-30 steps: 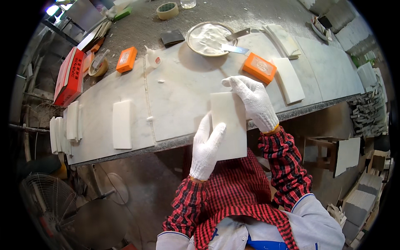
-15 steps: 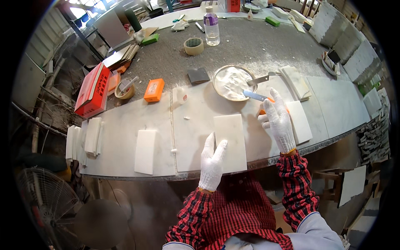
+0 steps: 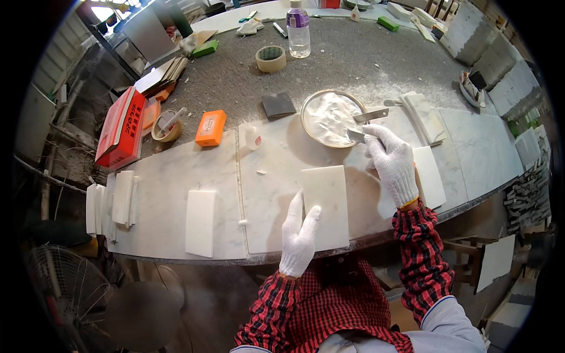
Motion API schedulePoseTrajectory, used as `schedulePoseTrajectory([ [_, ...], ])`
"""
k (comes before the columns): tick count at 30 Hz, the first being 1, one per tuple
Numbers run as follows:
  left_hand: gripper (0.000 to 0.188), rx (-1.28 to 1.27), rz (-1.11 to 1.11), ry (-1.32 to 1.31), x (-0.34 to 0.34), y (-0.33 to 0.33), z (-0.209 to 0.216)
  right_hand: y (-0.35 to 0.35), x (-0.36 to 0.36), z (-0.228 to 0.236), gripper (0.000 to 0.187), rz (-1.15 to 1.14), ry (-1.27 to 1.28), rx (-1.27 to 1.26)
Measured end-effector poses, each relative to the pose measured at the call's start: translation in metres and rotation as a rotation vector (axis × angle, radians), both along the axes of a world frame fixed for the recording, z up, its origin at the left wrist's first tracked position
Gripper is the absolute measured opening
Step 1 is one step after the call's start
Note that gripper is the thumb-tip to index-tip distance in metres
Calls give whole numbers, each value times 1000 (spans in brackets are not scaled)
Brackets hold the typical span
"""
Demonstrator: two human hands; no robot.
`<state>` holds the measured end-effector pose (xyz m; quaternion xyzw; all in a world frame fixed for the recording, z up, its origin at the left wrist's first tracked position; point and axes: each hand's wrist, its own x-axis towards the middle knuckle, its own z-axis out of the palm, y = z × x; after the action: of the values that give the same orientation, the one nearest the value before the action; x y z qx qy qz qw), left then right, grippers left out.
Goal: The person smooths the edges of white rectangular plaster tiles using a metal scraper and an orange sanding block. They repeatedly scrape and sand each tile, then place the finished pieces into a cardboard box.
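My left hand, in a white knitted glove, holds the left edge of an upright-lying white stone tile at the table's near edge, one finger on its face. Closed around a putty knife, my right hand is just right of a round metal-rimmed bowl of white paste. The putty knife's blade reaches the bowl's near right rim; my glove hides most of its handle. A second metal blade lies across the rim. Another white tile lies beside my right wrist.
At left are a tile, stacked tiles, a red box, an orange box and a small cup. Farther back stand a tape roll and a bottle. More slabs lie right of the bowl.
My right hand has turned and shifted slightly, and the putty knife's blade now angles into the bowl's rim. My left hand stays on the tile. The whole view has shifted a little.
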<state>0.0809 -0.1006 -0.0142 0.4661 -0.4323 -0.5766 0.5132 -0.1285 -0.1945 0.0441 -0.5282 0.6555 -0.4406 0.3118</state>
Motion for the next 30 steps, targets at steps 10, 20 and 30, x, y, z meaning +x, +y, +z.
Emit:
schedulePoseTrajectory([
  [10, 53, 43, -4, 28, 4, -1, -3, 10, -10, 18, 22, 6, -18, -87],
  [20, 53, 45, -23, 33, 5, -3, 4, -2, 2, -6, 24, -33, -371, 95],
  [30, 53, 91, -46, 92, 8, -6, 7, -1, 4, -6, 28, -44, -463, 131],
])
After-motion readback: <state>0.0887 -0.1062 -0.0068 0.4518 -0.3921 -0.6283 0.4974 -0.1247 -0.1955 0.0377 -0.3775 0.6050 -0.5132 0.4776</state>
